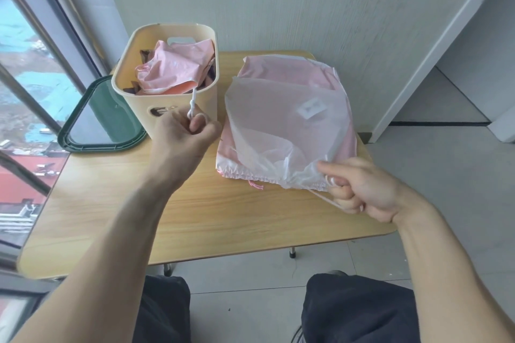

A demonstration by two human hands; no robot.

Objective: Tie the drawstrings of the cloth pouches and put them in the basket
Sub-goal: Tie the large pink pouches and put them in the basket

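A cream basket stands at the table's back left with a pink pouch crumpled inside it. That pouch's white drawstring hangs over the basket's front rim, and my left hand pinches its knotted end. To the right lies a stack of pouches with a white translucent pouch on top and pink ones beneath. My right hand grips the white pouch's gathered mouth and its drawstring at the stack's near right corner.
A dark green lid lies behind and left of the basket, overhanging the wooden table. A window runs along the left. A wall is close behind the table. My knees show below the table's front edge.
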